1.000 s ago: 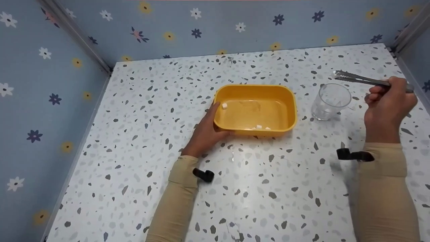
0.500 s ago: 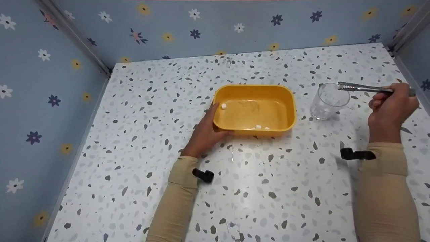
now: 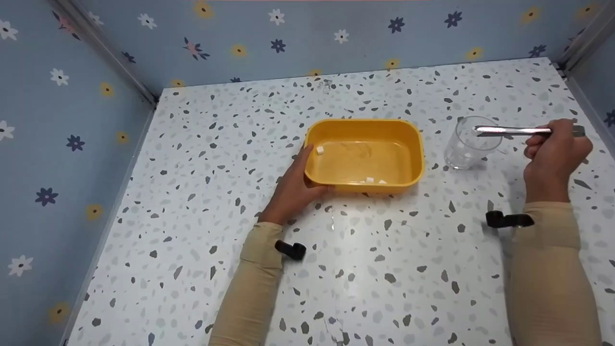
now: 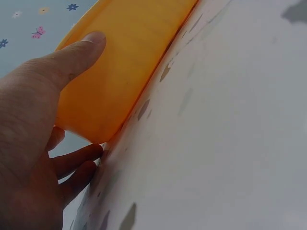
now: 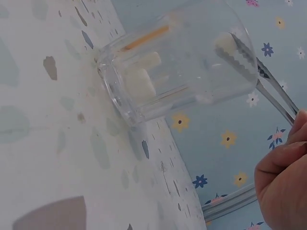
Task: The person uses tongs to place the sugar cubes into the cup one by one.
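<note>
The right hand (image 3: pixel 555 156) pinches metal tongs (image 3: pixel 516 130) between thumb and fingers, and the right wrist view shows the serrated tips closed on a white cube (image 5: pixel 225 44), seen through the side of a clear glass (image 3: pixel 456 156) just inside its mouth. A second ago those tips were above the far rim, at the glass's 1 o'clock; half a second later they were near its right rim, and now they sit lower, within the mouth, the shaft running out toward 3 o'clock. Pale pieces (image 5: pixel 141 85) lie at the bottom of the glass. The left hand (image 3: pixel 290 192) grips a yellow tub (image 3: pixel 360 161) at its 8 o'clock corner, thumb pressed along the near outer wall and the other fingers about the left end; this hold matches both earlier pictures. Inside the tub, one small cube (image 3: pixel 320 150) rests at 9 o'clock and a few small bits (image 3: pixel 369 180) lie along the near wall at 6 o'clock, all unmoved. The glass stands upright at the tub's 3 o'clock, a little apart from it, also unshifted. Both rest on a speckled white tabletop (image 3: pixel 384 269), with a flowered blue panel (image 3: pixel 307 38) beyond at 12 o'clock.
</note>
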Available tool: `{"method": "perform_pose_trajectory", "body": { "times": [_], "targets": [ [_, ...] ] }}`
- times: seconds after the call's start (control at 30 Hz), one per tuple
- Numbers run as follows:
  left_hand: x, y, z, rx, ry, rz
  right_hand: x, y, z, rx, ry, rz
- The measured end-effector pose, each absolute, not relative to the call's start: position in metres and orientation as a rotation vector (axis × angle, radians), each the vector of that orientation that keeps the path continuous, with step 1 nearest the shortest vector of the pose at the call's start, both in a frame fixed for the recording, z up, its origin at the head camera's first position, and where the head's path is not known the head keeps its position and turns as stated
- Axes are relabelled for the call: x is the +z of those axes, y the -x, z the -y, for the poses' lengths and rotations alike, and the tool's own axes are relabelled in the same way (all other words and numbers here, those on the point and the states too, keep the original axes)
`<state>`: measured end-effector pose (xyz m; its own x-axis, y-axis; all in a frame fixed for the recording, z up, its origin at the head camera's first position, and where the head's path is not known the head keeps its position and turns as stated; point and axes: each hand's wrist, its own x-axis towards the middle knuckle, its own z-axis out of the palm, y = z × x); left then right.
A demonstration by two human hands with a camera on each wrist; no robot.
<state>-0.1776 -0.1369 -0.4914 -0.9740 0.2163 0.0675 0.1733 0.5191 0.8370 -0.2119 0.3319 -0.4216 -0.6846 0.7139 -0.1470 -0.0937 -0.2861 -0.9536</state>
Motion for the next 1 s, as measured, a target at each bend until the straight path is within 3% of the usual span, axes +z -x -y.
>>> {"method": "perform_pose_trajectory", "body": {
  "times": [1.0],
  "targets": [
    [-0.492, 0.177, 0.135, 1.501, -0.349, -2.696, -0.418, 0.212, -0.313, 1.816, 0.591, 1.756]
  ]
}}
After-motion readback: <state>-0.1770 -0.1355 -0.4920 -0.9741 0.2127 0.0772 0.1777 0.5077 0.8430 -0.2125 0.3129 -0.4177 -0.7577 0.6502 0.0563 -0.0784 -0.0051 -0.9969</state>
